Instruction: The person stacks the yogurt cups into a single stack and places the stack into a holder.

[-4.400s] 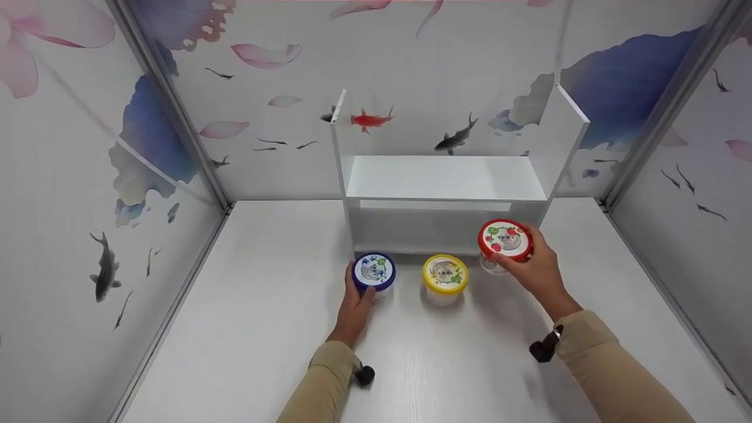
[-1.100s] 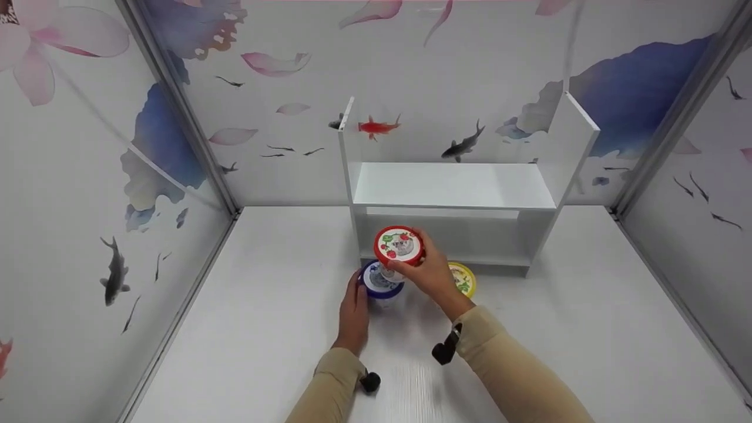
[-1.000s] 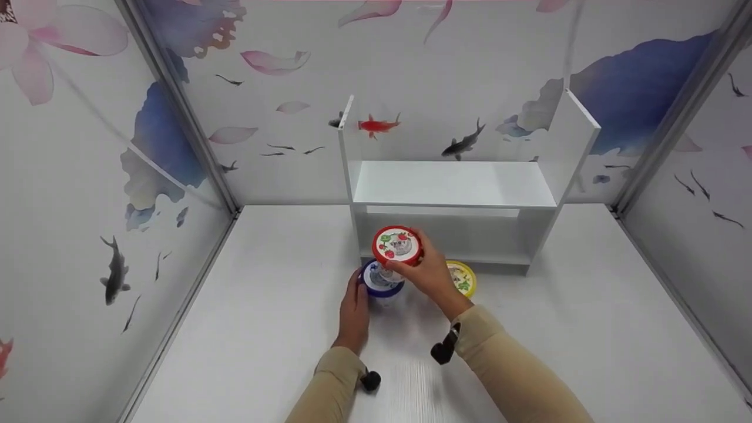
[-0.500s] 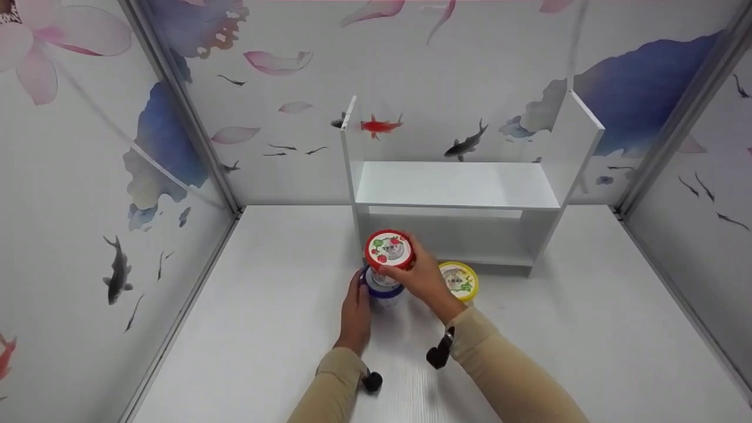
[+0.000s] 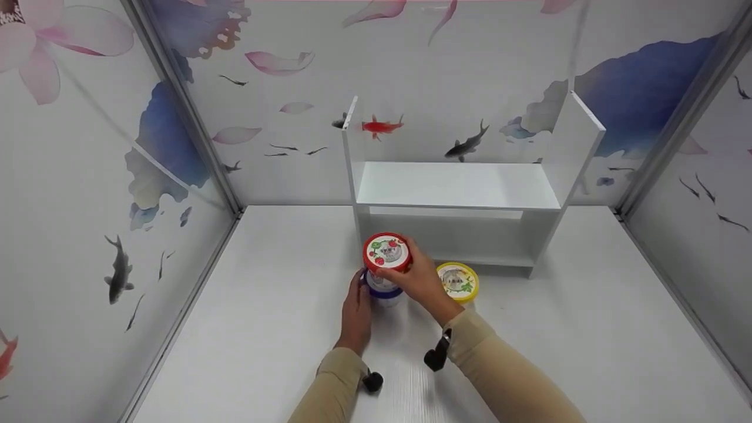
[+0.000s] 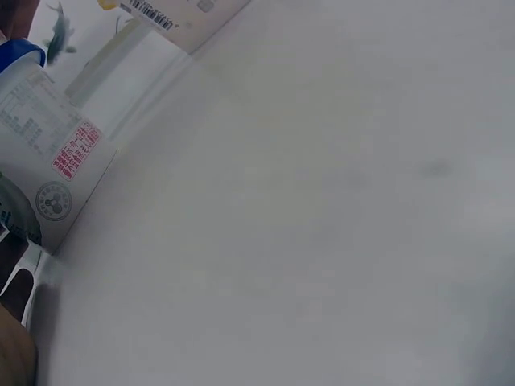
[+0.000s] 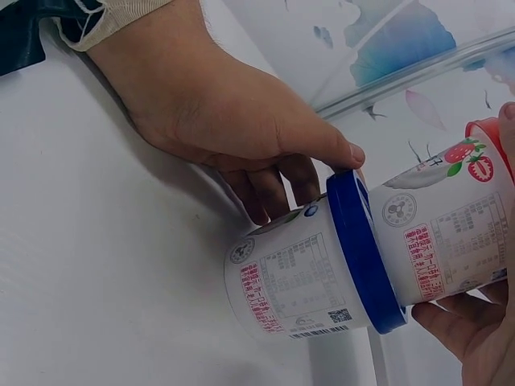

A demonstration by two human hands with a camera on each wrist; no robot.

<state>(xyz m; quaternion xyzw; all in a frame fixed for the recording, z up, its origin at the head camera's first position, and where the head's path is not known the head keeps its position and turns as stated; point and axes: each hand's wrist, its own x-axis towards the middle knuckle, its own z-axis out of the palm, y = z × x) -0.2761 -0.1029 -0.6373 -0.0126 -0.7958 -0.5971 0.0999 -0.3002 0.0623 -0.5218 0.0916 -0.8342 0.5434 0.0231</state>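
Note:
My right hand grips a red-lidded tub with a strawberry print, thumb on the near side. Directly below it stands a blue-lidded tub, upright on the table. In the right wrist view, the base of the red-lidded tub appears to touch the blue lid. My left hand holds the blue-lidded tub from its left side, thumb by the lid rim. To the right, partly behind my right wrist, is a yellow-lidded tub, untouched.
A white two-level shelf with raised side panels stands just behind the tubs. The white table reaches out on both sides. Printed walls in metal frames close off the back and sides.
My right hand has carried the red-lidded tub from the right, past the yellow-lidded one, to above the blue-lidded tub, then lowered it slightly leftward. My left hand stays at the blue-lidded tub.

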